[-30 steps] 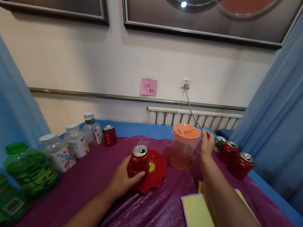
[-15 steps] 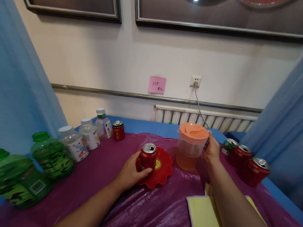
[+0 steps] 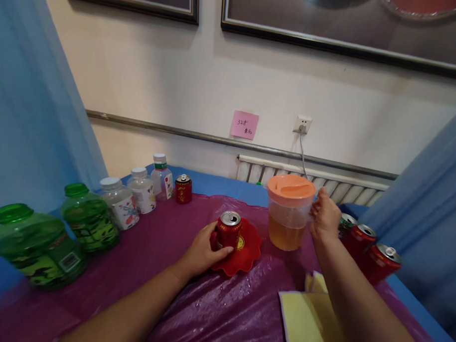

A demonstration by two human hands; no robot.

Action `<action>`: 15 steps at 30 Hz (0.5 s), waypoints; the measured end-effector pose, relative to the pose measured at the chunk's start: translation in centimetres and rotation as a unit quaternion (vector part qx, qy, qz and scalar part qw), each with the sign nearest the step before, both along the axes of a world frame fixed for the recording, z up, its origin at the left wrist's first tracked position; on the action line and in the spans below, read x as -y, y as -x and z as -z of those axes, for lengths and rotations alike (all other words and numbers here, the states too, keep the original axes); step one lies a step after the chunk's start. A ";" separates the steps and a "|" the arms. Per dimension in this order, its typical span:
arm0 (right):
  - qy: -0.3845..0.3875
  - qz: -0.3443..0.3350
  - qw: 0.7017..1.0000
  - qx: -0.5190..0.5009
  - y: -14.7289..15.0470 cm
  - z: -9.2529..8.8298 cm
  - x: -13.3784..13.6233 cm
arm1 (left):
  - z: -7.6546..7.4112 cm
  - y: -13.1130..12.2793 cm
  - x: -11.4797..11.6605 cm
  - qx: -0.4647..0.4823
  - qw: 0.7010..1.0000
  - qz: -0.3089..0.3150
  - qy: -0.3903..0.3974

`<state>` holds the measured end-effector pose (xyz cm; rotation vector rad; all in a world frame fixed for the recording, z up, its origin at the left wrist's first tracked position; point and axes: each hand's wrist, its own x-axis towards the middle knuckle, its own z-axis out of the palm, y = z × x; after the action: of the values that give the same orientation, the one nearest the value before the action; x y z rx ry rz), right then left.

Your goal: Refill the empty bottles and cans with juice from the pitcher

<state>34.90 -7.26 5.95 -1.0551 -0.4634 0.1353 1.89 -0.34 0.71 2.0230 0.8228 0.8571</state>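
Note:
My left hand (image 3: 203,247) is wrapped round a red drink can (image 3: 229,231), thumb in front. The can stands upright with its top opened, over the left part of a red scalloped plate (image 3: 247,251). To the right, my right hand (image 3: 325,214) grips a clear plastic pitcher (image 3: 289,213) at its handle side; the handle itself is mostly hidden by the fingers. The pitcher has an orange lid (image 3: 291,187) and holds amber liquid. It is nearly upright, right of the plate and apart from the can. Whether its base touches the table I cannot tell.
Green jugs (image 3: 34,249) and clear white-capped bottles (image 3: 120,204) line the left side, with a red can (image 3: 183,189) behind. More cans (image 3: 380,261) stand at the right edge. A folded yellow cloth (image 3: 308,318) lies under my right forearm on the purple cover (image 3: 142,277).
The view has shifted a little. Relative to the table, the pitcher is slightly nearer the plate and more of its liquid shows. My left hand still holds the can in place.

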 end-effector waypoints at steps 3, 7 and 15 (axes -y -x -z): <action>0.003 0.004 1.000 0.014 0.1 -2.0 -0.1 | 0.3 0.1 0.0 -0.009 1.000 -0.012 -0.024; 0.000 0.005 0.999 0.037 1.5 -4.2 -0.6 | 0.4 0.3 -0.1 -0.020 0.998 -0.036 -0.043; 0.006 0.030 0.996 0.085 4.0 -4.5 0.4 | 0.3 0.5 -0.1 -0.046 0.996 -0.046 -0.065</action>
<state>30.88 -7.70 10.40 -1.0959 -0.5844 -0.0052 1.38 -0.21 0.38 2.1659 0.9398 0.8950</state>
